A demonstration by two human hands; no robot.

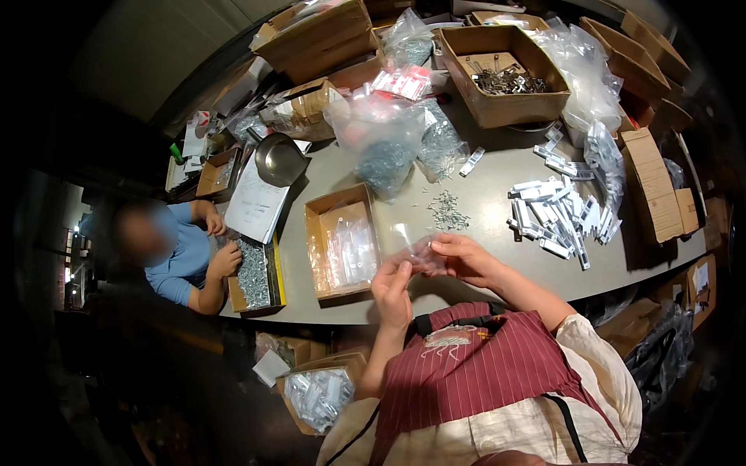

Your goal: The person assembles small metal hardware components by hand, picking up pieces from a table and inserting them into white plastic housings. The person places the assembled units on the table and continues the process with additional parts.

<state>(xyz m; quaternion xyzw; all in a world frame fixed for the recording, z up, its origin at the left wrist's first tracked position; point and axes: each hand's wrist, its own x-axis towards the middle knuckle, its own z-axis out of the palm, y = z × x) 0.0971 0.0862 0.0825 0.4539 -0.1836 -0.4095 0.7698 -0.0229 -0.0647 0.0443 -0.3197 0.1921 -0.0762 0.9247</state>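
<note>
Both my hands are at the table's near edge, closed on a small clear plastic bag. My left hand pinches one side with thumb and fingers. On its other side, the bag is gripped by my right hand. Whether anything lies inside the bag, I cannot tell. Just beyond my hands is a loose pile of small screws. Farther right lies a heap of white and grey flat pieces. Left of my hands, a shallow cardboard box holds clear plastic bags.
At left, a person's hands rest by a box of screws. Paper sheets and a metal scoop lie behind. Bags of screws and a carton of metal parts stand at the back. A box of packed bags sits below the edge.
</note>
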